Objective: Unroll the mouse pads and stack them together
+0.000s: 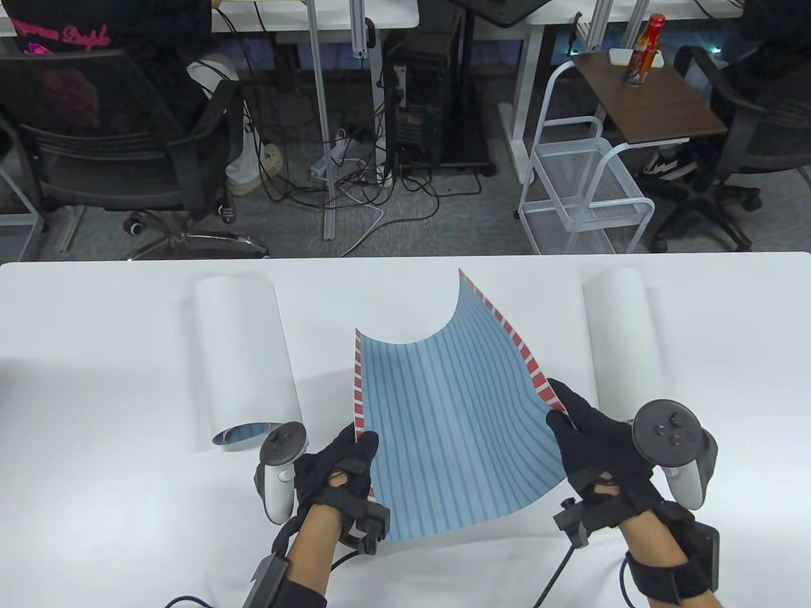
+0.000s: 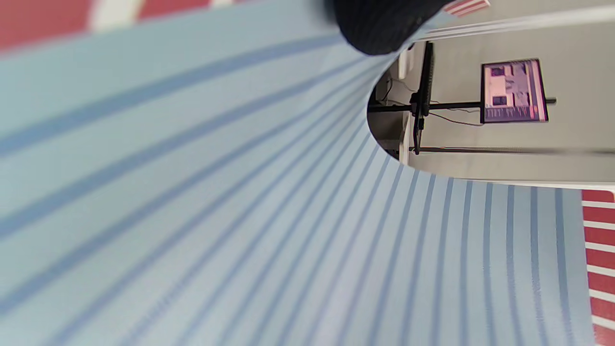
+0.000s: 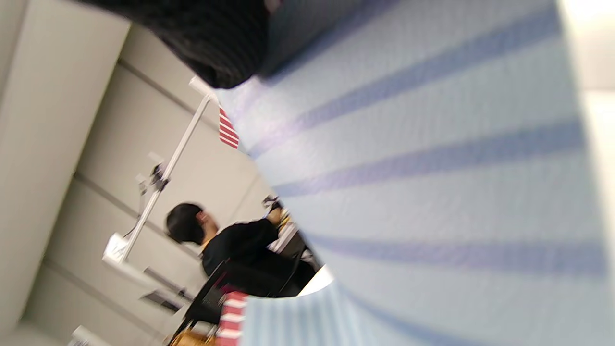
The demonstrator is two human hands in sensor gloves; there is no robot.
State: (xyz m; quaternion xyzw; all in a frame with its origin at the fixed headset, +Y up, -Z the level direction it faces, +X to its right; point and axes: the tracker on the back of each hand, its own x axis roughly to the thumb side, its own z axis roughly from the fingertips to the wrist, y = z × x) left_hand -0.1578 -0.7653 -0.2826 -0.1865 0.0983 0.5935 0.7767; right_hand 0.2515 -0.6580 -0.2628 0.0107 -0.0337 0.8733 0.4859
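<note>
A blue-striped mouse pad (image 1: 453, 418) with red-and-white side borders is spread open between both hands, its far end still curled upward. My left hand (image 1: 348, 459) grips its near left edge and my right hand (image 1: 580, 430) grips its near right edge, holding it above the table. The pad fills the left wrist view (image 2: 288, 240) and the right wrist view (image 3: 432, 192); a gloved finger (image 2: 379, 24) shows at the top of the left wrist view. Two rolled pads lie on the table: one at left (image 1: 244, 361), one at right (image 1: 624, 342).
The white table (image 1: 95, 380) runs across the table view, its far edge at mid-frame. Beyond it stand office chairs, a white wire cart (image 1: 586, 190) and cables on the floor. The left roll's open end (image 1: 244, 434) shows blue stripes inside.
</note>
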